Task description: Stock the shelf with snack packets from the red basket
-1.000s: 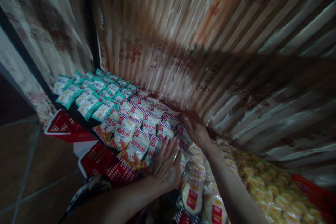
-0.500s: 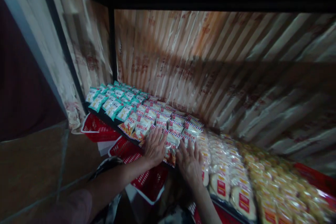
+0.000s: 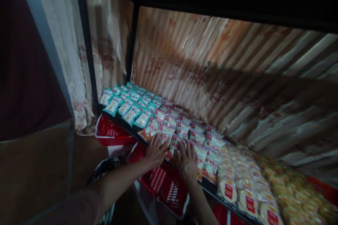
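Observation:
Both my hands rest on the front row of white and red snack packets [image 3: 183,130] on a dark shelf. My left hand [image 3: 156,150] lies spread over a packet near the row's left part. A little to the right, my right hand [image 3: 187,160] also has its fingers apart on the packets. A packet shows partly between the two hands. Neither hand is closed round anything. Teal and white packets [image 3: 132,112] stand in rows to the left of these.
Clear-wrapped round pastries [image 3: 228,190] and yellow wrapped items [image 3: 293,190] fill the shelf's right side. Red baskets [image 3: 113,130] sit below the shelf edge. A dark post [image 3: 132,42] and a pleated curtain [image 3: 179,52] stand behind.
The view has shifted, so the shelf and packets appear further right. Relative to the packets, both hands have moved left along the front row, with fingers still apart.

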`<state>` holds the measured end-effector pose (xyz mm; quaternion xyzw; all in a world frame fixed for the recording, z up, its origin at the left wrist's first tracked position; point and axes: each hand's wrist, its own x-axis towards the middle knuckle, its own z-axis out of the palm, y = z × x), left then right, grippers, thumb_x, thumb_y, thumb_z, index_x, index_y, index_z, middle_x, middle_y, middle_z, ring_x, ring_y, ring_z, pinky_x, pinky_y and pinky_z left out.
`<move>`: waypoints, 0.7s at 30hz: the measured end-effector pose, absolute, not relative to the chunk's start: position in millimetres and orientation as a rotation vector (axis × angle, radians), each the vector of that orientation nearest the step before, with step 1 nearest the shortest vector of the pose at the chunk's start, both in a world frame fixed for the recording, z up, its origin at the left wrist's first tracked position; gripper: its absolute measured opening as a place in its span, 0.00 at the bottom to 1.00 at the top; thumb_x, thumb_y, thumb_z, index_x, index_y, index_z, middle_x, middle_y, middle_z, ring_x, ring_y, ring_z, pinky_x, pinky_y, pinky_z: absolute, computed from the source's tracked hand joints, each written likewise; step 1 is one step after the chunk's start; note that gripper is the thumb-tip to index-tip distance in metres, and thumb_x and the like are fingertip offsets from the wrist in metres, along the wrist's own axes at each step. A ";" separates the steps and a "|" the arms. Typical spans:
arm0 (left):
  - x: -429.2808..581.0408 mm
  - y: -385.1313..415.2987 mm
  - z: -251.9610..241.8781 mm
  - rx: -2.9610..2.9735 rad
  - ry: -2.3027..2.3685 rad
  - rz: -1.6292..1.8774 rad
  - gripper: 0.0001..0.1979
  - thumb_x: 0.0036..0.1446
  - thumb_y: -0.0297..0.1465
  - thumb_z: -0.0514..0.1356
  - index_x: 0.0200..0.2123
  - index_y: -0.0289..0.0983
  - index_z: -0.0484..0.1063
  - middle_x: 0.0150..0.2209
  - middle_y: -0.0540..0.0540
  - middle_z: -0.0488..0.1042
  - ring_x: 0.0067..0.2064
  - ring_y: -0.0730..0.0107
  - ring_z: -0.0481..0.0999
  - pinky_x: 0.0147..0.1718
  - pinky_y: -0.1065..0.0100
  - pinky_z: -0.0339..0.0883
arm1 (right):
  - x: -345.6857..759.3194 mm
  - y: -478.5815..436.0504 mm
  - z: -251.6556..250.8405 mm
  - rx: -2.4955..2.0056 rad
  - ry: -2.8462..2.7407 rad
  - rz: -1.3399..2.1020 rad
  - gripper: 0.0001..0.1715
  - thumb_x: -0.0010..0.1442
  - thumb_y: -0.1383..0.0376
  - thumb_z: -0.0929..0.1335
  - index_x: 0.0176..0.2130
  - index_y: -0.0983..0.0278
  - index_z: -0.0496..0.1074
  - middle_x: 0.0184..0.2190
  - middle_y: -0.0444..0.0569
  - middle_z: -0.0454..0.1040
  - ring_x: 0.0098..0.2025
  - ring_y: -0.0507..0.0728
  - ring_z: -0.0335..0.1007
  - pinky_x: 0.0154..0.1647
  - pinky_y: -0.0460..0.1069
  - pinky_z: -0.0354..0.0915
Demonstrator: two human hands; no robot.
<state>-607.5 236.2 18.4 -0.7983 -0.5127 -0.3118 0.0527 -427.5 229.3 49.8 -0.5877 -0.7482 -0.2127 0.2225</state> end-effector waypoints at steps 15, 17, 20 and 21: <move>-668.7 244.7 23.6 -2.464 -1.767 -1.094 0.29 0.64 0.36 0.48 0.66 0.36 0.49 0.69 0.38 0.41 0.69 0.51 0.37 0.64 0.46 0.41 | -492.9 216.8 33.5 -1.567 -2.091 -0.631 0.26 0.67 0.61 0.57 0.63 0.62 0.59 0.67 0.56 0.52 0.69 0.64 0.40 0.62 0.61 0.50; -679.4 246.4 20.7 -2.486 -1.808 -1.074 0.29 0.63 0.33 0.48 0.66 0.35 0.49 0.69 0.38 0.42 0.69 0.51 0.38 0.64 0.46 0.43 | -510.0 220.1 27.9 -1.555 -2.116 -0.614 0.26 0.67 0.62 0.57 0.63 0.61 0.59 0.67 0.55 0.50 0.69 0.64 0.40 0.62 0.61 0.50; -687.7 250.1 17.5 -2.558 -1.753 -1.037 0.28 0.63 0.31 0.48 0.66 0.36 0.49 0.69 0.38 0.44 0.69 0.52 0.39 0.63 0.46 0.45 | -526.5 228.7 21.9 -1.564 -2.113 -0.619 0.26 0.67 0.64 0.58 0.63 0.61 0.58 0.68 0.57 0.49 0.69 0.64 0.41 0.63 0.62 0.48; -689.1 251.0 16.6 -2.570 -1.724 -1.032 0.28 0.63 0.31 0.48 0.66 0.36 0.49 0.69 0.38 0.44 0.69 0.52 0.40 0.63 0.46 0.45 | -529.3 231.1 21.0 -1.567 -2.106 -0.627 0.27 0.67 0.64 0.58 0.64 0.61 0.57 0.68 0.57 0.49 0.69 0.64 0.41 0.63 0.63 0.48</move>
